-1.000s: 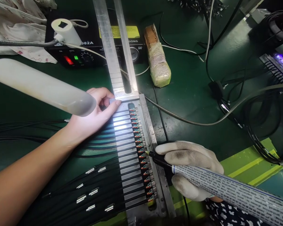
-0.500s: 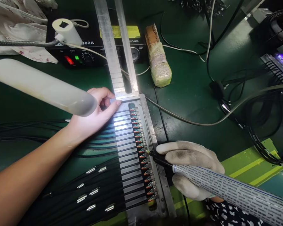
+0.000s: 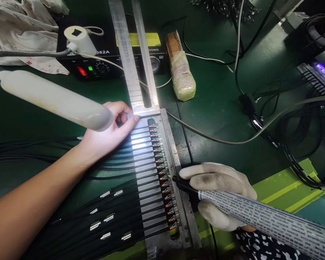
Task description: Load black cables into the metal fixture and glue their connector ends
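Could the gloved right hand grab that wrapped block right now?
Probably not straight away: the gloved right hand grips the printed tube. The way itself looks fairly free, with only cables crossing the tabletop before the wrapped block.

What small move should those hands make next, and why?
Perhaps the gloved right hand should edge the tube towards a neighbouring connector: the black nozzle points mid-row, wired connectors lie either side, and the left hand touches the metal fixture.
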The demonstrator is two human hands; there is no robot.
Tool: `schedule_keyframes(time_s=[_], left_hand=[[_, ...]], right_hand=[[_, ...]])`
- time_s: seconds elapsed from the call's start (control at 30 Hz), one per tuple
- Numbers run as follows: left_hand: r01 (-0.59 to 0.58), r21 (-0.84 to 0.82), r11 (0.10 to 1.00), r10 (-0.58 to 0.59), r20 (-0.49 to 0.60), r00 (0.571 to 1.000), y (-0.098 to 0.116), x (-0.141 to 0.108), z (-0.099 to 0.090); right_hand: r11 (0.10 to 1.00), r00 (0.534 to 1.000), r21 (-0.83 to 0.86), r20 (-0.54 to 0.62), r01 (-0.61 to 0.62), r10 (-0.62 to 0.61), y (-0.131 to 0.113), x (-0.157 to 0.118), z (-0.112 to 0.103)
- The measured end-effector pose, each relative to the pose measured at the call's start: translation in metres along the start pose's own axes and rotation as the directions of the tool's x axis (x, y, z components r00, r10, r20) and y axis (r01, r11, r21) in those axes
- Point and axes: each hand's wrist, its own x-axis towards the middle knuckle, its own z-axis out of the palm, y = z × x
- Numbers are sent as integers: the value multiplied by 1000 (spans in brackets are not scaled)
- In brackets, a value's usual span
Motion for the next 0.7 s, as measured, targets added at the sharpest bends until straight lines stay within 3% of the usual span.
schedule_keyframes(time_s=[0.13, 0.3, 0.53, 0.7], left_hand=[[-2, -1, 1000, 2, -1, 1000, 0, 0, 0], [10, -12, 1000, -11, -21, 1000, 0, -1, 1], [-1, -26, 1000, 1, -20, 1000, -1, 0, 1], [12, -17, 1000, -12, -2, 1000, -2, -1, 0]], right_hand=[[1000, 1000, 27, 4, 8, -8, -1, -1, 2], [997, 980, 80, -201, 17, -1, -8, -7, 5], [1000, 1000, 24, -1, -9, 9, -7, -12, 0], [999, 1000, 36, -16, 0, 1, -2, -14, 2]])
